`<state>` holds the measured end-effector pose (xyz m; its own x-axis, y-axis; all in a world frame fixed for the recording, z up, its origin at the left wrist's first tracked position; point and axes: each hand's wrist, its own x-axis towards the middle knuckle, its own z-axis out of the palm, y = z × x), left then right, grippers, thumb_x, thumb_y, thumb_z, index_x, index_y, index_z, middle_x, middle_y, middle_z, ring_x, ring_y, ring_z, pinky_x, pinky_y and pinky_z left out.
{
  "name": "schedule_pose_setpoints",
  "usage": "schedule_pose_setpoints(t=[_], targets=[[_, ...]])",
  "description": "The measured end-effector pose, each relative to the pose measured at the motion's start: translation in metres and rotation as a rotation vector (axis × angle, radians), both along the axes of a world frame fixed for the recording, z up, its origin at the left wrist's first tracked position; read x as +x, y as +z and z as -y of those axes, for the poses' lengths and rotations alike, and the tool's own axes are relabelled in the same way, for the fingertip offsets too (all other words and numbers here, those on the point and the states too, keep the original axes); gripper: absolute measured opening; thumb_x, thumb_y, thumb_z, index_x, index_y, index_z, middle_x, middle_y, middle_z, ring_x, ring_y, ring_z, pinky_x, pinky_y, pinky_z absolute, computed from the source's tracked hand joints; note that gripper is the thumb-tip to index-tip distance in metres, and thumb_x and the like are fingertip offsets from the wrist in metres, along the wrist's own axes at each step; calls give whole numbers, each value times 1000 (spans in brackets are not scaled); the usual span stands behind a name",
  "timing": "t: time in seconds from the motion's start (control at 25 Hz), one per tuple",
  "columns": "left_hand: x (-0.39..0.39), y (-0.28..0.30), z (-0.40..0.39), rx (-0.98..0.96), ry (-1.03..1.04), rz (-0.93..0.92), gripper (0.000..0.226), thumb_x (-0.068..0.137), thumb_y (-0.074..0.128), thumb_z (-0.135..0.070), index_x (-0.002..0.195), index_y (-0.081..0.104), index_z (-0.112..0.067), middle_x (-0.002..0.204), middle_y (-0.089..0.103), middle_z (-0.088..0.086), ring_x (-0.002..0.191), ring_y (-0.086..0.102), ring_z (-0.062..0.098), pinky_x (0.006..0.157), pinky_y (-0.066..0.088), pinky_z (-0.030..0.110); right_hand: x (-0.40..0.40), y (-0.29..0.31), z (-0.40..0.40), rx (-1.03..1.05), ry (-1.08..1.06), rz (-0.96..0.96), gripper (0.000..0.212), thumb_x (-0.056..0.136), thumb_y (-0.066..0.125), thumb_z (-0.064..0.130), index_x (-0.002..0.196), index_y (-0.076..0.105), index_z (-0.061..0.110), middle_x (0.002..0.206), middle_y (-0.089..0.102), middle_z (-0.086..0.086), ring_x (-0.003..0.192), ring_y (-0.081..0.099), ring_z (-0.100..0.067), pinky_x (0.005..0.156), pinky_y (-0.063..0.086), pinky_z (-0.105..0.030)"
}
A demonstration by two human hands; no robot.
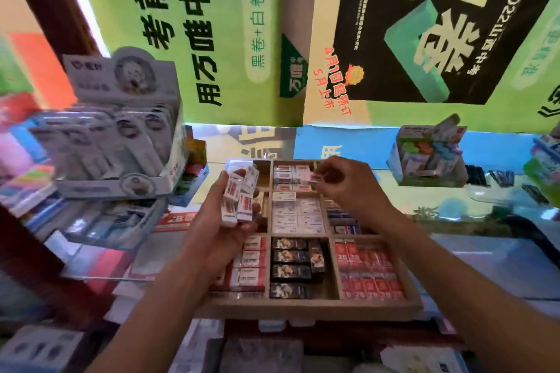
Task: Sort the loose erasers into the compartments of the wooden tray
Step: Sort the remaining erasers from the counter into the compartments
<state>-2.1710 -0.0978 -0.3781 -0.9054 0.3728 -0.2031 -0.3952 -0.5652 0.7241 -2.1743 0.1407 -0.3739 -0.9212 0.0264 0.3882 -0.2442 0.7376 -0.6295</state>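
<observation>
A wooden tray [315,306] with a grid of compartments lies in front of me, filled with boxed erasers: white ones in the middle, black ones [291,257] and red 2B ones [368,269] in the near row. My left hand [224,227] hovers over the tray's left side and grips a bunch of several white erasers with red labels [239,198]. My right hand [342,182] is above the far middle compartment, pinching a single small eraser [313,178] between thumb and fingertips.
A stack of display boxes of stationery [118,142] stands close on the left. A smaller display box [430,154] sits at the back right on the glass counter. Large posters hang behind. More packets lie below the tray's near edge.
</observation>
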Motion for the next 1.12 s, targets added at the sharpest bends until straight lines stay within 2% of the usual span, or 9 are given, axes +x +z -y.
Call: schedule_pose_setpoints(t=[0.16,0.4,0.48,0.56,0.6,0.72,0.88,1.0,1.12], targets=[[-1,-1,6,117,3,38,36,95,51,-45,93,73,-16,81,62,7,67,54,15,40,38,18,-48,-5,34,254,-1,229,11,84,72,14,93,77,18,95,74,-2,83,64,-14,70,38,-22],[0,1,7,170,-25,44,45,96,47,-46,78,80,-22,80,63,4,67,52,13,41,36,16,-63,-3,44,415,45,249,14,90,69,19,101,78,19,100,61,1,93,59,-15,78,37,-23],[0,1,8,169,-36,50,46,98,46,-45,80,80,-22,81,65,4,66,54,12,41,37,16,-57,5,54,71,73,241,15,91,69,21,104,75,22,97,66,5,85,61,-8,76,41,-24],[-1,0,7,165,-44,50,43,98,46,-46,87,80,-21,86,66,5,67,56,13,42,40,16,-48,19,69,-419,215,385,19,93,67,21,111,72,19,96,72,1,81,64,-8,72,48,-25],[0,0,7,159,-46,52,40,97,47,-45,95,78,-20,90,67,6,68,56,13,42,41,17,-44,25,76,-521,276,444,19,92,68,19,110,71,16,96,73,-5,80,64,-12,72,50,-27],[0,-2,8,152,-53,42,35,93,52,-44,113,66,-19,98,67,8,70,58,14,45,43,18,-34,31,88,-646,300,459,15,85,73,7,100,70,10,87,72,-16,77,63,-24,73,51,-37],[0,-3,8,192,-39,82,33,93,54,-42,114,61,-18,106,68,12,70,56,14,46,43,18,-25,34,56,-854,117,375,18,84,72,1,100,68,9,80,72,-8,69,66,-19,59,55,-26],[0,-3,8,183,-17,83,33,90,56,-42,112,60,-17,98,69,11,69,56,15,45,42,18,-12,24,20,-761,-91,366,25,79,74,-7,98,68,9,91,70,-15,77,70,-25,66,60,-30],[-1,-4,6,159,-11,71,34,90,56,-42,113,60,-17,93,68,9,68,57,15,43,42,18,-3,12,7,-740,-165,387,26,76,76,-8,91,73,14,100,67,-14,87,72,-29,76,61,-37]])
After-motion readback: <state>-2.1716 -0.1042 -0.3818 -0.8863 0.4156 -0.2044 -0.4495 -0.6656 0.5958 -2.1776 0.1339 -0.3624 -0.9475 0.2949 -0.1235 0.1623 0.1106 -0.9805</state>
